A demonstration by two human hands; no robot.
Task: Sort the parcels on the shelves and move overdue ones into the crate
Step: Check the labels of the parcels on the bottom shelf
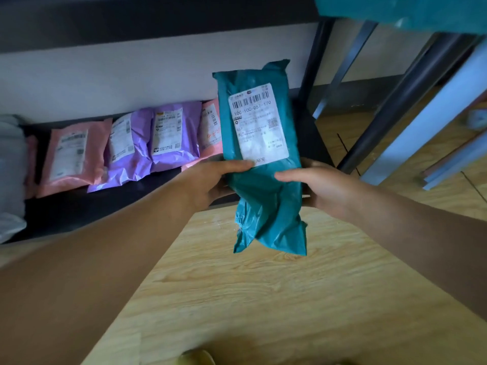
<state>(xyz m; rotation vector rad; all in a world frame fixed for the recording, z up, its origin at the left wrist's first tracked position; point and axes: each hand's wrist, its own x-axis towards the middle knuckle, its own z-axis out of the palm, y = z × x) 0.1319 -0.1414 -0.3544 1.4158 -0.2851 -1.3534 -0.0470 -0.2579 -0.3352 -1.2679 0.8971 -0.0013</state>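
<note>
A teal plastic parcel point(266, 196) with a white shipping label facing me is held upright in front of the low shelf. My left hand point(210, 180) grips its left edge, thumb on the label's lower corner. My right hand point(316, 183) grips its right edge, thumb across the front. On the dark bottom shelf point(79, 214) behind, parcels stand in a row: a pink one point(71, 159), two purple ones point(126, 154) point(171, 138), and another pink one point(210, 127) partly hidden by the teal parcel. No crate is in view.
A grey bag point(10, 175) sits at the shelf's far left. The black shelf post point(313, 61) rises right of the parcels. Another teal object point(408, 11) fills the top right corner. Dark and pale blue frame legs point(411, 101) slant at right over the wood floor point(263, 299).
</note>
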